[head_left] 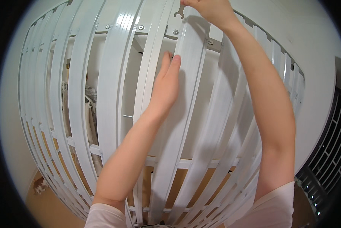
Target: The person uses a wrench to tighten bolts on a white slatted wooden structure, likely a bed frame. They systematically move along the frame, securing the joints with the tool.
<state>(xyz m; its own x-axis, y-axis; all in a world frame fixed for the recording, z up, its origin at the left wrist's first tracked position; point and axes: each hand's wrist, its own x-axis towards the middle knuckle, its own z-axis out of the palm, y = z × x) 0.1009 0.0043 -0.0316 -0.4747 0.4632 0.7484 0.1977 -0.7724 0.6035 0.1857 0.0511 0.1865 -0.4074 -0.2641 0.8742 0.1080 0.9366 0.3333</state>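
A metal frame with long white slats point(87, 87) fills the view before me. At the upper edge my right hand point(212, 10), partly cut off, pinches a small silver open-end wrench point(179, 13) by its upper end. The wrench's jaw points down, a little above a bolt head point(175, 32). My left hand point(166, 85) is raised at the middle of the frame, at the gap between the narrow centre beam point(149, 78) and a wide slat point(192, 72). Two of its digits stretch upward, slightly apart; the others are hidden.
More bolt heads point(141, 27) line the upper crossbar. A thin bolt point(128, 116) sticks out left of the centre beam. Behind the slats hang clothes point(90, 114). A lower white crossbar point(183, 163) spans the frame. At right stands a dark barred panel point(330, 138).
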